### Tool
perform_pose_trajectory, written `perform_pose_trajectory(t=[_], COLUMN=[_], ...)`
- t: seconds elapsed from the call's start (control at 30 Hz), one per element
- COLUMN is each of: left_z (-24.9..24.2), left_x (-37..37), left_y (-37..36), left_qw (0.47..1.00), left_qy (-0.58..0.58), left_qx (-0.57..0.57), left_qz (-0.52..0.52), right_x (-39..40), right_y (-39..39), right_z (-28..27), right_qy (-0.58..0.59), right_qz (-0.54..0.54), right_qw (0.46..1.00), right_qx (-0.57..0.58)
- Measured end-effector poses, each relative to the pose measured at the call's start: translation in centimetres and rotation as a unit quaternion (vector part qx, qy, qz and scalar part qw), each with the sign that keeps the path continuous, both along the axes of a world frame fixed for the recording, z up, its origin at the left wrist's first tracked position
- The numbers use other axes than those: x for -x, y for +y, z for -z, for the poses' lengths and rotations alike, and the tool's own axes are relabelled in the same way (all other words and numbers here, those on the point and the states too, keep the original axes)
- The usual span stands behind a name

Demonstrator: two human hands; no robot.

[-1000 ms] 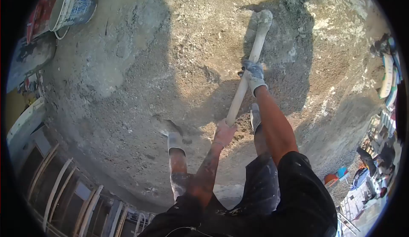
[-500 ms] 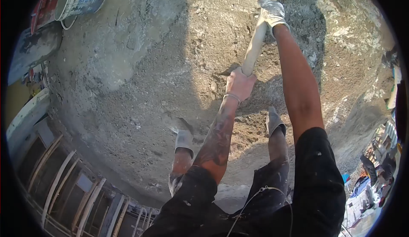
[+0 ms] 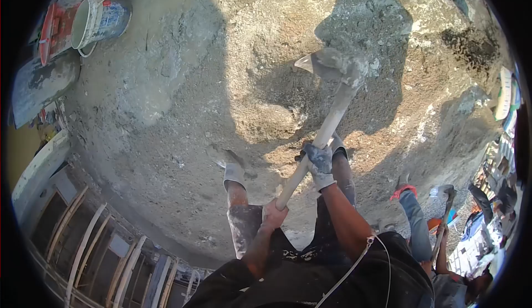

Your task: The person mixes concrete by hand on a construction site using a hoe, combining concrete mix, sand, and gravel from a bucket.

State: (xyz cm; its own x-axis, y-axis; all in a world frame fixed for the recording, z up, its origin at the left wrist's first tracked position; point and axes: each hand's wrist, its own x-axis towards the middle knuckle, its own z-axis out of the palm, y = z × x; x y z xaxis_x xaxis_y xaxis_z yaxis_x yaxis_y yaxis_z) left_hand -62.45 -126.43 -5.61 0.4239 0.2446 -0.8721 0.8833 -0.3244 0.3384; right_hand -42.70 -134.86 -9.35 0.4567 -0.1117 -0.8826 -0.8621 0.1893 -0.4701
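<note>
A hoe (image 3: 328,67) with a pale wooden handle slants up and away from me, its broad metal blade over the rough grey ground. My bare left hand (image 3: 274,215) wraps round the handle's near end, close to my lap. Farther up the handle, my right hand (image 3: 320,167) in a dirty white-and-grey glove is closed round it. Below the blade, part of the loose damp mix (image 3: 269,121) lies in sunlight. Both my feet stand on the ground, the right one partly hidden behind the gloved hand.
Buckets (image 3: 102,20) stand at the upper left beside a grey curved container (image 3: 47,81). Wooden bars (image 3: 83,236) line the lower left. At the lower right, another person (image 3: 415,219) stands with a long-handled tool (image 3: 443,219). Bags (image 3: 504,95) lie at the right edge.
Both my hands have drawn back toward my body with the handle. The hoe's blade has come into view, and another person now shows at the lower right.
</note>
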Motion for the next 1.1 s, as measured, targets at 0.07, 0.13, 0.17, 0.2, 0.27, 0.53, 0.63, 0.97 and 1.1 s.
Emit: perform_pose_trajectory(t=[0.07, 0.13, 0.17, 0.2, 0.27, 0.53, 0.63, 0.97, 1.1], left_z=[1.9, 3.8, 3.1, 2.8, 4.2, 12.3, 7.0, -8.2, -22.3], left_x=[-7.9, -16.9, -21.3, -25.0, -28.0, -8.3, -3.0, 17.3, 34.7], left_y=[-1.3, -3.4, -4.3, -4.9, -6.0, 9.5, 13.7, 34.8, 42.9], left_qw=[0.978, 0.938, 0.913, 0.923, 0.915, 0.955, 0.946, 0.995, 0.838], left_qy=[-0.01, -0.006, -0.048, -0.101, -0.118, -0.026, 0.032, 0.046, 0.207], left_qx=[0.207, 0.346, 0.397, 0.369, 0.38, 0.291, 0.318, -0.034, -0.489], left_qz=[-0.04, -0.025, -0.084, -0.043, -0.072, -0.048, -0.056, 0.086, 0.125], right_x=[-7.5, -16.0, -20.3, -24.1, -29.6, -6.7, -2.3, 21.2, 41.9], right_y=[-3.8, -8.1, -9.3, -8.7, -11.6, 1.0, 2.6, 26.9, 39.4], right_z=[-0.7, -0.8, -1.3, -3.1, 1.4, 20.4, 16.7, 1.1, -7.1], right_qy=[-0.098, -0.189, -0.222, -0.178, -0.249, -0.031, -0.14, 0.05, 0.266], right_qz=[0.0, -0.068, -0.095, -0.117, -0.203, -0.226, -0.292, -0.015, -0.03], right_qw=[0.995, 0.977, 0.965, 0.96, 0.909, 0.88, 0.908, 0.998, 0.907], right_qx=[0.007, 0.065, 0.099, 0.18, 0.264, 0.417, 0.264, -0.02, -0.324])
